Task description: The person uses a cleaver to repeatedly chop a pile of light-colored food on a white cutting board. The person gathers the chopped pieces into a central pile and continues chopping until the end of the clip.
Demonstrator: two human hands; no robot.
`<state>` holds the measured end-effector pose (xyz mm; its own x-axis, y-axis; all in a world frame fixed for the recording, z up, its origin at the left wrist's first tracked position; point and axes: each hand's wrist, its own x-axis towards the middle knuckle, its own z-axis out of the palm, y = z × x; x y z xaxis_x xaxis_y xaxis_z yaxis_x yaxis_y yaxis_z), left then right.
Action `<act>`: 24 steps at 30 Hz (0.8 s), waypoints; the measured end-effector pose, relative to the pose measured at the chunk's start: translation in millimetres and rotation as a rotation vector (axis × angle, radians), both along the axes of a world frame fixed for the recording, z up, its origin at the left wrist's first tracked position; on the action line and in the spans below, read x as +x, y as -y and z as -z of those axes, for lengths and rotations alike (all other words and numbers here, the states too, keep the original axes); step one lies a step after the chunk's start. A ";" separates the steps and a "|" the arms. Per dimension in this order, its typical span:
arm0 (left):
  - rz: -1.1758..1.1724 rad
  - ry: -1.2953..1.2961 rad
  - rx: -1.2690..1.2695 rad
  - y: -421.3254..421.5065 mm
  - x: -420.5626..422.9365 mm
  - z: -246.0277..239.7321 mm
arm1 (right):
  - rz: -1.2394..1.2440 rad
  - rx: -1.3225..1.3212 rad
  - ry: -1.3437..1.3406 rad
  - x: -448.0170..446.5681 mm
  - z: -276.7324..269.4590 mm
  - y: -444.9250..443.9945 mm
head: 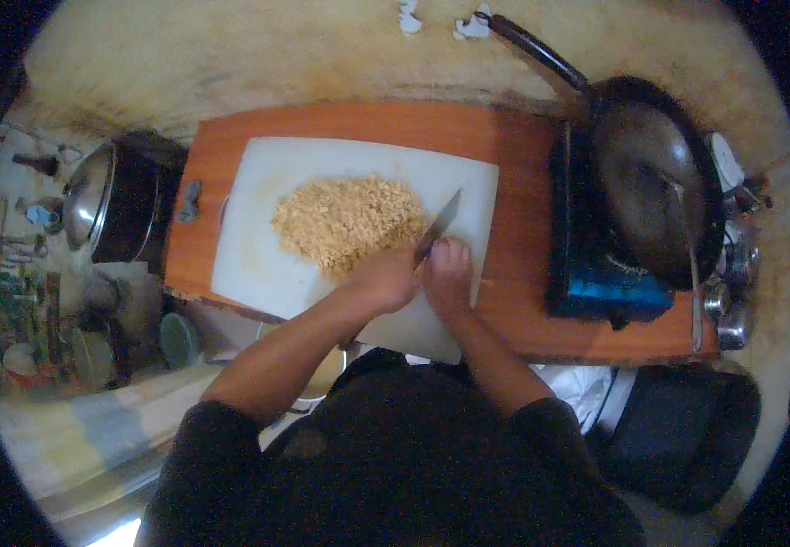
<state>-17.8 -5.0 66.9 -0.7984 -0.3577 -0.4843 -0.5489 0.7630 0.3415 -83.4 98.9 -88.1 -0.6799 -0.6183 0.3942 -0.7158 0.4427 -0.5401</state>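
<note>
A white cutting board (368, 156) lies before me with a broad heap of finely chopped, pale tan food (350, 219) on it. A knife (444, 217) points up and to the right over the heap's right edge. The knife's handle end runs into my left hand (387, 277), which is closed around it at the heap's lower right. Close against the lower blade is my right hand (448, 263), its fingers curled. Whether those fingers touch or pinch the knife is not clear, since the handle is mostly hidden between the hands.
The board rests on an orange-brown wooden table (521, 253). To the right, a dark wok (648, 184) with a long handle sits on a blue-and-black portable stove (614, 297), a metal utensil (692, 273) leaning across it. A lidded dark pot (128, 205) stands left. A grey cloth-like piece (191, 202) lies on the table's left end.
</note>
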 end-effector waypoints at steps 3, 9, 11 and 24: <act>-0.042 0.043 -0.016 -3.9 12.5 24.3 | 0.004 -0.024 -0.023 1.6 -1.0 5.3; 0.024 -0.156 -0.014 10.5 -16.7 54.0 | -0.048 0.041 0.057 0.9 2.4 3.4; 0.011 -0.142 0.022 12.4 3.1 46.2 | -0.035 0.090 0.073 -0.8 3.8 2.3; -0.095 -0.090 0.026 -3.0 24.5 32.9 | 0.007 0.039 -0.041 4.0 4.4 3.7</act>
<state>6.8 -2.0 33.9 -0.8023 -0.4218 -0.4224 -0.5845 0.6991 0.4119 -79.4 95.2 -92.5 -0.6684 -0.6286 0.3976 -0.7334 0.4681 -0.4930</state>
